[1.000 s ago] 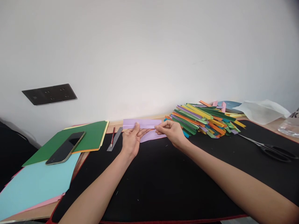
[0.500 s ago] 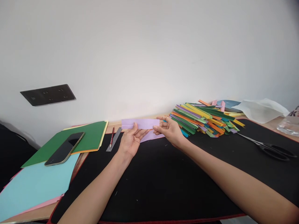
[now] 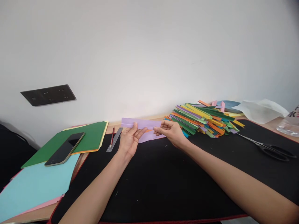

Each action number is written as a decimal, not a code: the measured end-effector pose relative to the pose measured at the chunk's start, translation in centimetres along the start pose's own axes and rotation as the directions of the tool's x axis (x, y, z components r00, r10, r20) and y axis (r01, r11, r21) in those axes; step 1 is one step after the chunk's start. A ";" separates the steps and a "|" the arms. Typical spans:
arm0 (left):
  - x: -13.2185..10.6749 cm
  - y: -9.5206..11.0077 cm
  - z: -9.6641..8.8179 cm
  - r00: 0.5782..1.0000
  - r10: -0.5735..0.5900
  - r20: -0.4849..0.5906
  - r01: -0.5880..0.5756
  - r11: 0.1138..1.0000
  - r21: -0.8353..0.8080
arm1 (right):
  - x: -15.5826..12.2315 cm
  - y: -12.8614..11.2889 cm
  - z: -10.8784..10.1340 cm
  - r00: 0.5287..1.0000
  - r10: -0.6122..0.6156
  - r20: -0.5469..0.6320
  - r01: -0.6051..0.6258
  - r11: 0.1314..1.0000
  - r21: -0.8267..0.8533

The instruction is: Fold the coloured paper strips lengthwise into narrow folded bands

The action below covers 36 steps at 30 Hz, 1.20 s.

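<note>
A purple paper strip [image 3: 146, 123] is stretched level between my two hands, with a crease line along its lower part. My left hand [image 3: 130, 137] pinches it near its left end, thumb in front and fingers behind. The strip's right end is gripped by my right hand [image 3: 170, 132], thumb against the lower edge and fingers curled. Behind and below lies more purple paper [image 3: 149, 136] on the black mat [image 3: 163, 180], with a bit of orange showing between. A large pile of folded coloured paper strips [image 3: 203, 119] is just right of my right hand.
Scissors [image 3: 268, 149] lie on the mat at right. A pencil [image 3: 112, 137] rests by a metal ruler [image 3: 115, 140]. At left, a phone [image 3: 65, 149] sits on green paper [image 3: 91, 137] beside light blue sheets [image 3: 39, 186]. White crumpled wrapping [image 3: 261, 109] stands at back right.
My right fingers have curled down over the strip's right end, and its lower edge looks more folded. My left hand has hardly moved.
</note>
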State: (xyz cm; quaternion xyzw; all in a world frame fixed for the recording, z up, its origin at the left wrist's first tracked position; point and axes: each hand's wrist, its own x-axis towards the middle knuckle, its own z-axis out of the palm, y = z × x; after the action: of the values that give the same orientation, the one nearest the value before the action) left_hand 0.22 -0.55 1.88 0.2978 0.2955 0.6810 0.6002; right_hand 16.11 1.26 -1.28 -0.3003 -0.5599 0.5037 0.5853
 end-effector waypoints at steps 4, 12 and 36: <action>-0.1 -0.5 -0.1 1.000 -0.026 0.000 0.026 0.999 0.040 | -0.1 0.1 0.0 0.997 0.052 0.050 -0.051 0.998 -0.029; -0.5 -1.0 -0.4 0.993 -0.066 0.100 0.041 0.972 0.231 | -0.1 0.3 0.4 0.998 0.067 0.018 -0.066 0.996 -0.068; 0.1 -0.6 -0.9 0.987 0.148 0.060 -0.159 0.923 0.351 | 0.0 -0.9 -0.2 0.997 0.075 -0.020 -0.077 0.995 -0.060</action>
State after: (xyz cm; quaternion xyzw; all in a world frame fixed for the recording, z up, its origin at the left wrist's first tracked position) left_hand -0.05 -0.42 0.84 0.4342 0.3795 0.6566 0.4862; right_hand 16.52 1.01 -0.47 -0.3436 -0.5577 0.5056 0.5614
